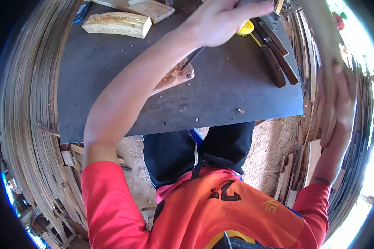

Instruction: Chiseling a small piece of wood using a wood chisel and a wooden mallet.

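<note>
My left arm crosses over the table, and my left hand (220,25) is closed at the top of the view. A dark metal shaft (194,57) runs from beneath that hand down to a carved wooden piece (179,76); it looks like a chisel, its handle mostly hidden by my hand. My forearm covers much of the wooden piece. Out to the right, my raised right hand (344,93) is closed around a long wooden mallet (326,37), which is smeared by motion. Its thick part points up, and its narrow end hangs below the fingers.
On the dark table (220,95) lie brown-handled tools (274,62), a yellow brush-like thing (246,28), a pale wood block (116,25), a flat board (153,10) and a blue item (81,13). Stacked wood strips (33,103) line both sides. Small chips dot the tabletop.
</note>
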A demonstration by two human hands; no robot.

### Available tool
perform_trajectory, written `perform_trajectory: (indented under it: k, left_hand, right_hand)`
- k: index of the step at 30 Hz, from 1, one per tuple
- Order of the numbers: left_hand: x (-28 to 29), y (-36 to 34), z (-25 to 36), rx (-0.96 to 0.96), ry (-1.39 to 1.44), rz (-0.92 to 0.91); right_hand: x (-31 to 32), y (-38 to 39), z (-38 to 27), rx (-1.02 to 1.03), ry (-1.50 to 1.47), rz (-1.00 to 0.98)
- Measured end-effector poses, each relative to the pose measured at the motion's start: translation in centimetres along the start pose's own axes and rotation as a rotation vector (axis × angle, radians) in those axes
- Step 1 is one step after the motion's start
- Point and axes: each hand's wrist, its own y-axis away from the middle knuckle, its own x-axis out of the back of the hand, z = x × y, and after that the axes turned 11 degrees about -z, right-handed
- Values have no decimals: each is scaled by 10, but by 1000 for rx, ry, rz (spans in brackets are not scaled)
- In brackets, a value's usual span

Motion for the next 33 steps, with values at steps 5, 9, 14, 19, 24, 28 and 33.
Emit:
perform_trajectory:
  k: [5,9,14,19,24,28,33]
  left_hand:
    - [4,-7,-17,-1,127,-102]
    - [-6,-9,-2,112,168,-81]
    - [5,-3,-18,164,73,-87]
    - [-3,-9,-11,199,137,-134]
    - [5,-2,-16,240,111,-130]
    - [1,-9,-11,289,26,-121]
    - [6,0,-12,278,36,-113]
  right_hand:
    - [8,-1,14,-6,14,26]
    - [11,0,21,-18,-44,-14]
    - [-23,0,27,-63,-88,84]
    - [-2,-1,30,-113,-214,15]
    - [-28,-1,38,-155,-187,-170]
    - [-17,-7,40,-177,-232,52]
    - [-43,-3,35,-163,-259,-146]
